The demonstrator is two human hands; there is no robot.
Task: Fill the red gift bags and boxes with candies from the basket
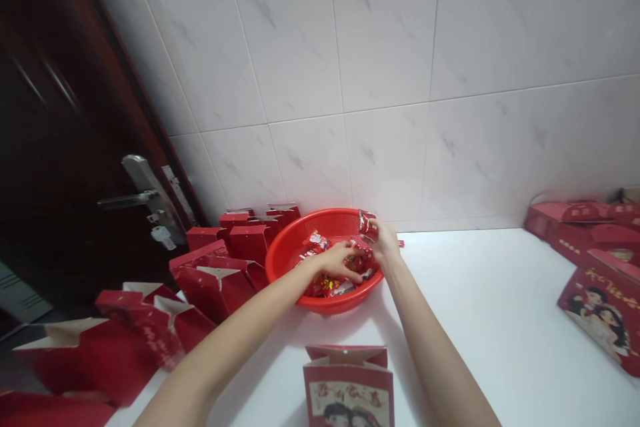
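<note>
A round red plastic basket (285, 257) holds red-wrapped sweets (317, 240) and stands on the white table near the wall. Inside it, my left hand (341, 260) reaches over the sweets with its fingers spread. At the basket's right rim, my right hand (383, 240) has its fingers closed around a red wrapped packet (368, 222). In front of the basket, nearest me, an open-topped red box (349, 380) with a printed couple stands upright between my forearms.
Several open red boxes (215, 280) line the table's left side. More red boxes (575, 233) lie at the right, one with a couple's picture (603, 310). Behind are a tiled wall and, at left, a dark door with a metal handle (145, 197).
</note>
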